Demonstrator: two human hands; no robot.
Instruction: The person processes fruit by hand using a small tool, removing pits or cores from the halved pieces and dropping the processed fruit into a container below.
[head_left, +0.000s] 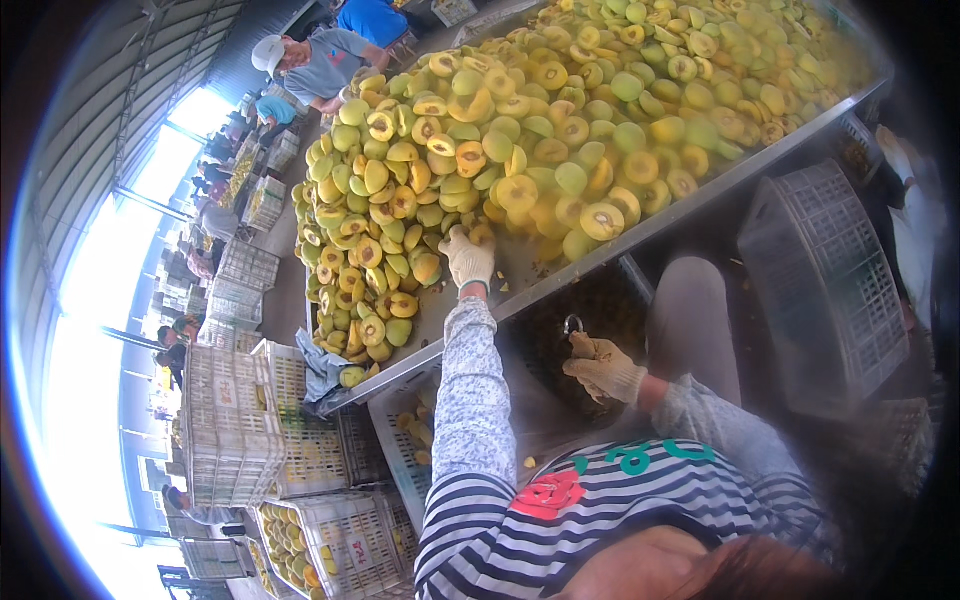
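Halved yellow-green stone fruit (517, 193), like peaches or apricots, lie heaped on a metal-rimmed table (525, 296); many show brown pits or pit hollows. My left hand (470, 259), in a whitish knit glove, reaches to the near edge of the heap. Its fingertips touch fruit there, but whether they close around a piece is hidden. Below the table rim, my right hand (606, 369) wears a stained knit glove. It grips a small pitting tool (573, 324) whose curved metal loop sticks up past the fingers; the handle is hidden in the glove.
A plastic crate (382, 420) with fruit sits under the table by my left arm. Stacked crates (232, 427) stand at left, another fruit-filled crate (289, 544) below them. A tipped crate (832, 285) is at right beside my knee (690, 307). A person (330, 64) works across the heap.
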